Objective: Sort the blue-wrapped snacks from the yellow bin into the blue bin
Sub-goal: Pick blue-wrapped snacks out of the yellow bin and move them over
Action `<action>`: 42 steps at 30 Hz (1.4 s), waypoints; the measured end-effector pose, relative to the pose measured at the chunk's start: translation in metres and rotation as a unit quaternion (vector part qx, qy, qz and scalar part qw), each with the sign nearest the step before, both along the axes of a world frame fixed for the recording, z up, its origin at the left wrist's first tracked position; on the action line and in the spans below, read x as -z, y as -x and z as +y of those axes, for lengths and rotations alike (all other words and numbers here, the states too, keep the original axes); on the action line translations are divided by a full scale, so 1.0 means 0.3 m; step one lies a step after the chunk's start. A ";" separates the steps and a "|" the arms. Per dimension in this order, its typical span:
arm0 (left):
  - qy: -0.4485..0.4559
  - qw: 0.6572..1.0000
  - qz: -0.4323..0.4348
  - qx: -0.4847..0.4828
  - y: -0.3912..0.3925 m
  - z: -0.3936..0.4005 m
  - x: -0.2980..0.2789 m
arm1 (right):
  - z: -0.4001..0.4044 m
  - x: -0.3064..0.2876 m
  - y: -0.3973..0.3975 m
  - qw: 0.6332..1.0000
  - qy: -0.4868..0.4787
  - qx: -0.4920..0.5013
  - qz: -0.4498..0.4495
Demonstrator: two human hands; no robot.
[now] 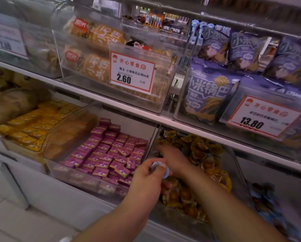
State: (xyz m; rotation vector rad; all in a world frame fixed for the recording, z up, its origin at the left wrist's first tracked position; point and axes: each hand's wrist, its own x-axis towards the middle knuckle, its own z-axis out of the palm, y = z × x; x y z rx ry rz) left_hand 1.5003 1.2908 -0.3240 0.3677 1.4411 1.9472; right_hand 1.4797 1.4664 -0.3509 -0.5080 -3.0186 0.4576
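Small round pale-blue snack [161,169], glossy wrapper, pinched in curled fingers of left hand [149,179] above front-left corner of clear plastic yellow bin [186,222]. Right hand [172,157] reaching among crinkly yellow-wrapped snacks [200,154] near bin's left wall; grip hidden, cannot tell. Blue bin [266,203] just right, holding blue wrappers.

Left hand [149,179] grips blue-wrapped snacks [161,169]. Right hand [170,157] just beyond grip, reaching into yellow bin [196,159]. Blue bin [264,199] right of grip.
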 end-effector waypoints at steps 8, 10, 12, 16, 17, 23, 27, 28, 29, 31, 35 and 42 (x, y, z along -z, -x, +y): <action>0.002 1.000 0.008 0.004 -0.005 0.055 0.026 | 0.100 -0.146 -0.190 0.919 0.293 0.198 0.174; 0.016 1.000 0.010 0.007 -0.011 0.081 0.034 | 0.096 -0.169 -0.277 0.848 0.413 0.248 0.220; 0.022 1.000 0.007 0.011 -0.022 0.106 0.036 | 0.070 -0.186 -0.349 0.762 0.542 0.251 0.249; 0.027 0.998 0.031 0.038 -0.072 0.150 0.024 | -0.019 -0.167 -0.428 0.603 0.686 0.280 0.295; 0.036 0.996 0.057 0.050 -0.088 0.159 0.021 | -0.038 -0.153 -0.436 0.578 0.703 0.289 0.298; 0.046 0.984 0.168 0.031 -0.112 0.199 0.022 | -0.091 -0.140 -0.446 0.498 0.743 0.286 0.342; 0.019 0.997 0.074 0.014 -0.118 0.210 0.034 | -0.106 -0.121 -0.439 0.506 0.697 0.330 0.387; 0.009 0.999 0.036 0.002 -0.131 0.215 0.036 | -0.113 -0.122 -0.434 0.502 0.686 0.342 0.401; 0.002 1.000 0.000 -0.012 -0.148 0.219 0.036 | -0.120 -0.122 -0.425 0.495 0.675 0.356 0.415; 0.014 0.999 -0.020 -0.038 -0.173 0.229 0.044 | -0.141 -0.118 -0.408 0.496 0.655 0.367 0.437; 0.007 0.999 -0.039 -0.013 -0.172 0.219 0.022 | -0.187 -0.101 -0.385 0.559 0.602 0.348 0.452; -0.042 0.998 -0.010 -0.036 -0.148 0.197 -0.012 | -0.193 -0.142 -0.449 0.488 0.648 0.333 0.481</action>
